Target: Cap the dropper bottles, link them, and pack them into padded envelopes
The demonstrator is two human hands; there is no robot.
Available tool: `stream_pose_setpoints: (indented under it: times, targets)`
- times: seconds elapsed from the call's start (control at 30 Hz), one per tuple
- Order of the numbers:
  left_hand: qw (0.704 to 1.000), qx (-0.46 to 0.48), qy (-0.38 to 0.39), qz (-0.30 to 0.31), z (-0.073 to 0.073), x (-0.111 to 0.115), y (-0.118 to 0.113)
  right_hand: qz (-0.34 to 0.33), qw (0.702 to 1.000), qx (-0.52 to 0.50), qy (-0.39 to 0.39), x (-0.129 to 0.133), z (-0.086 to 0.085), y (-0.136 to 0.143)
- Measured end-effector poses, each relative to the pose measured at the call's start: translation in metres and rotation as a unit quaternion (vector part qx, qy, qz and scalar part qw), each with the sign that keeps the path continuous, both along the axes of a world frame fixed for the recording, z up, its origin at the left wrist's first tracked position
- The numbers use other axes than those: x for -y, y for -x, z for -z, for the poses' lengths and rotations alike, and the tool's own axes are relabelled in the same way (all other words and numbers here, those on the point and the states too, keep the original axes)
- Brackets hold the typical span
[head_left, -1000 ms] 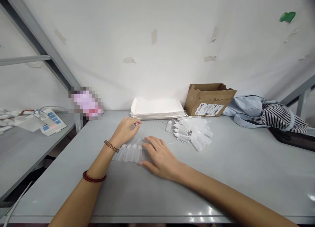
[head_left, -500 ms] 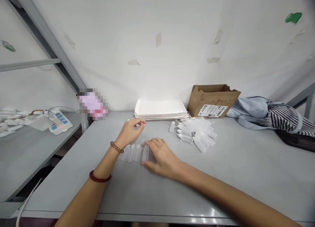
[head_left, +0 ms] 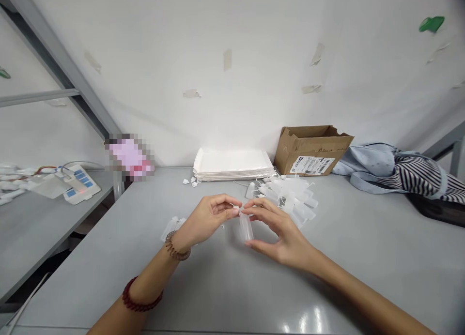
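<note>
From where I stand, the far left has a lower bench with a white device point(head_left: 83, 182) with blue patches, and beyond the table's left corner something pink is too blurred to name. On the grey table point(head_left: 203, 296), smooth and slightly shiny, a few tubes point(head_left: 170, 226) lie partly hidden behind the left wrist, apparently set aside within easy reach. The left hand point(head_left: 210, 218) comes in from the near left, thumb and forefinger pressed together, pinching a small white bit point(head_left: 236, 208) at the narrow top of a tube point(head_left: 246, 228). That tube is just right of the table's middle, between the hands; whether its lower end touches the table I can't tell. The right hand point(head_left: 281, 231) grips it lengthwise, thumb at the near end and fingertips by the top, probably to steady it against the other pinch. Its plastic is cloudy, thin-looking and rounded. Behind, white scraps point(head_left: 192, 181) lie beside a neat stack of flat white sheets point(head_left: 234, 173), perhaps pushed to the wall to free space. To the right, a loose pile point(head_left: 290, 194) of similar tubes trails thin strings, before an open cardboard box point(head_left: 312, 151), labelled and creased; farther right slumps a soft striped-and-blue cloth bundle point(head_left: 395, 168).
</note>
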State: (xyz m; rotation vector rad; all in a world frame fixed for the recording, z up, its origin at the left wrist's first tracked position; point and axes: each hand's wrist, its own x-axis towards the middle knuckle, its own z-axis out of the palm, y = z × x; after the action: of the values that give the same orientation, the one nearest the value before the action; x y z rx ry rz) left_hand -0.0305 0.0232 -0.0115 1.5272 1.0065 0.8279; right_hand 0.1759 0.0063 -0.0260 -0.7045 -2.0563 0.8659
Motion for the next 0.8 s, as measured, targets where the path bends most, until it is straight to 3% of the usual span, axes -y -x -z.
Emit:
stream_pose_setpoints:
  times: [0.13, 0.33, 0.63, 0.8]
  targets:
    - [0.997, 0.055, 0.049, -0.008, -0.001, -0.001, 0.002, -0.032, 0.991, -0.074, 0.111, 0.004, -0.003, 0.004]
    - [0.988, 0.1, 0.119, -0.008, -0.004, -0.002, 0.002, -0.052, 0.945, -0.19, 0.261, -0.002, -0.005, 0.002]
    - [0.981, 0.134, 0.137, 0.028, -0.002, 0.002, -0.006, -0.085, 0.9, -0.217, 0.368, -0.006, -0.005, -0.004]
    - [0.979, 0.145, 0.14, 0.011, -0.004, 0.006, -0.009, -0.113, 0.874, -0.254, 0.397, -0.007, -0.006, -0.003]
